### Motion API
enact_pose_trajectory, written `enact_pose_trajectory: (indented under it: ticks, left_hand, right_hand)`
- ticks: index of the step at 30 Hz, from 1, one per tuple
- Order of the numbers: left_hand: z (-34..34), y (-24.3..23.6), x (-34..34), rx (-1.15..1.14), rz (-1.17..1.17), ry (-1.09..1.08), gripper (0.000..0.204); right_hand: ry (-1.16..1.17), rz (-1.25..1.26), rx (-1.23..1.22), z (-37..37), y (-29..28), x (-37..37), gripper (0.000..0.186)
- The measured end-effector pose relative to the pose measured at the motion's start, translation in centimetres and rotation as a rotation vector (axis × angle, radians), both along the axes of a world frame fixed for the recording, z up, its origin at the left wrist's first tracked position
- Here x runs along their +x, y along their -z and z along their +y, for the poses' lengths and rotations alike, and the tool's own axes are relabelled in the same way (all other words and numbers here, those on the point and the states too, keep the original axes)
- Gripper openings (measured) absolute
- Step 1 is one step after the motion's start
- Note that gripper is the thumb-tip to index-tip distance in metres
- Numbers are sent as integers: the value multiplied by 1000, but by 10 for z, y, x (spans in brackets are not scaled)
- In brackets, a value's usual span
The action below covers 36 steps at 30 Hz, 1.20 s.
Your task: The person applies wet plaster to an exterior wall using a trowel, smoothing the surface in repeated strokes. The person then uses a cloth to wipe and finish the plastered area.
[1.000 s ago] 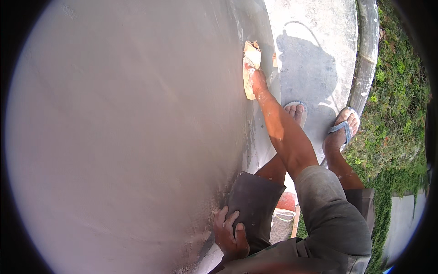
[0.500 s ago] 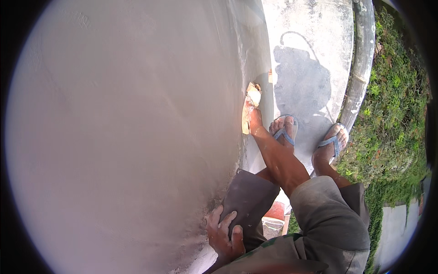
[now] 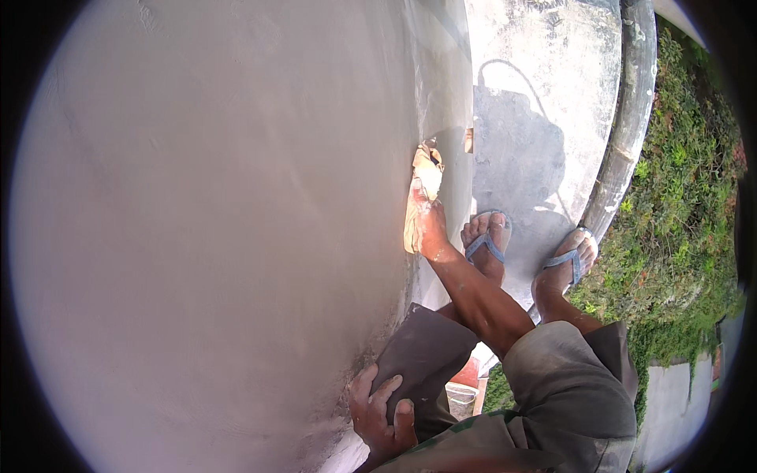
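Observation:
My right hand (image 3: 430, 227) is closed around a tan, crumpled-edged pad (image 3: 428, 175) whose exact kind I cannot make out. It holds the pad against the lower part of the smooth grey wall (image 3: 221, 213), near where the wall meets the pale ledge at its foot. My left hand (image 3: 378, 416) lies with its fingers apart on my dark trouser knee (image 3: 426, 347), beside the wall. It holds nothing.
My feet in blue-strapped flip-flops (image 3: 486, 251) stand on a narrow whitish walkway (image 3: 544, 47) bearing my shadow. A rounded pole (image 3: 631, 102) edges it, with leafy plants (image 3: 686, 181) beyond. A bucket (image 3: 460, 398) shows behind my leg.
My right hand and the pad have shifted a little left and nearer along the wall. My left hand stays on the knee. The view has tilted slightly.

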<state>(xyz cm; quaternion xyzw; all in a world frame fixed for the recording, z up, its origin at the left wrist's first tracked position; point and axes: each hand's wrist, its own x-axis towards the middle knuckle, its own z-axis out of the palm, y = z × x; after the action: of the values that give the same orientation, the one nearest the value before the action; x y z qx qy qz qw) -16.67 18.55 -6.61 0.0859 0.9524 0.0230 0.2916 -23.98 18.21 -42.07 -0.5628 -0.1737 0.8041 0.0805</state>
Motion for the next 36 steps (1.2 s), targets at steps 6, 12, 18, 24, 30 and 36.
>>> enact_pose_trajectory:
  ticks: [6,12,18,24,30,36]
  left_hand:
    - [-4,7,0,13,79,-81,35]
    - [1,12,-10,59,45,91,35]
    - [6,31,-17,134,151,143,35]
    - [12,48,-42,246,109,306,34]
    - [22,65,-44,320,239,269,34]
    - [41,70,-33,284,373,141,36]
  right_hand:
    - [50,156,-21,64,116,-68,47]
    - [17,48,-126,-17,18,8,58]
    - [-109,138,346,117,76,-115,43]
    - [47,-100,-274,56,66,-52,50]
    - [-73,460,485,134,44,-113,57]
    - [5,32,-189,94,80,-77,55]
